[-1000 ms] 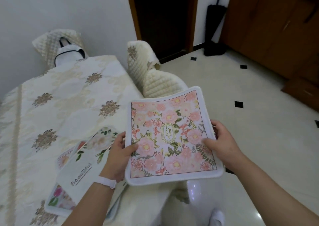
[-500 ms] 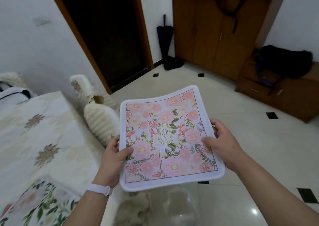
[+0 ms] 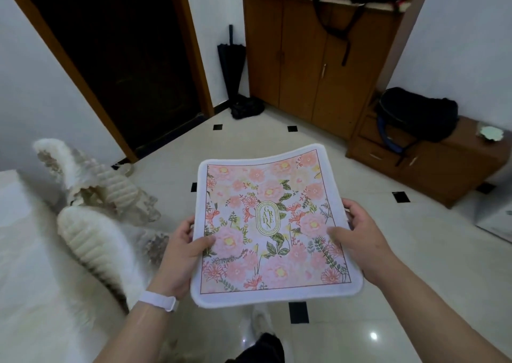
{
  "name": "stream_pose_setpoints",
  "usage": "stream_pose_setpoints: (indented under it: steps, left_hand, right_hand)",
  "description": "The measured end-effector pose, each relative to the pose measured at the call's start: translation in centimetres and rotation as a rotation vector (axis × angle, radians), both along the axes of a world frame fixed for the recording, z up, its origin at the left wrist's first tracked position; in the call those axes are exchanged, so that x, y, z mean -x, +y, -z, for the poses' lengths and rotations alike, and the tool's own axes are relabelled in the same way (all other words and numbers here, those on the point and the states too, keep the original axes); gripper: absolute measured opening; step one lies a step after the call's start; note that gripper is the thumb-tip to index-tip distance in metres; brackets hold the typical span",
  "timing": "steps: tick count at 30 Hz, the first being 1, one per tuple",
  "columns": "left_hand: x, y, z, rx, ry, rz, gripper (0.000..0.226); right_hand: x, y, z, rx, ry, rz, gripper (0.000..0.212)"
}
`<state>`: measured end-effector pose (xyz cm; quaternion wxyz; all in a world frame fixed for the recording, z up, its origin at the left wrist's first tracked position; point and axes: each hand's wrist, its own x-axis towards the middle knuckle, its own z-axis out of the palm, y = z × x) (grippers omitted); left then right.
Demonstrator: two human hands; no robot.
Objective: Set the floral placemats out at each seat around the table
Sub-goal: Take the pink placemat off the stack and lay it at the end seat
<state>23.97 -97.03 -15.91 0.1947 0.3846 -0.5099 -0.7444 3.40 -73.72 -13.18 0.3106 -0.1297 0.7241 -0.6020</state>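
A pink floral placemat (image 3: 271, 224) with a white border and a "GARDEN" oval in its middle is held flat in the air over the tiled floor. My left hand (image 3: 180, 254) grips its left edge, thumb on top. My right hand (image 3: 357, 238) grips its right edge the same way. The table (image 3: 25, 251) with its pale flowered cloth fills the left side of the view. Two chairs with cream quilted covers, one near (image 3: 91, 240) and one farther (image 3: 91, 179), stand along its edge.
A dark doorway (image 3: 116, 57) is ahead on the left, with a folded black umbrella (image 3: 231, 66) in the corner. A wooden cabinet (image 3: 313, 66) and a low bench (image 3: 432, 166) with a black backpack (image 3: 415, 113) line the right wall. Glossy tiled floor (image 3: 388, 279) lies between.
The view has swung right, away from the table: the other placemats on the table have left the frame, and the cabinet and bench came in. Both hands keep their hold on the pink placemat.
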Motion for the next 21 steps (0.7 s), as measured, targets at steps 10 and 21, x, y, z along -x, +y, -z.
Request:
stream_pose_setpoints:
  steps: [10,21]
  left_hand:
    - [11.8,-14.8,-0.2,-0.001,0.02,0.012,0.038]
    - [19.4,-27.2,-2.5,0.122,-0.021,-0.081,0.038]
  right_hand:
    - [12.0,-15.2,-2.2,-0.09,0.079,-0.041,0.044]
    - [21.2,-29.1,-1.8,-0.055,0.117,-0.086,0.044]
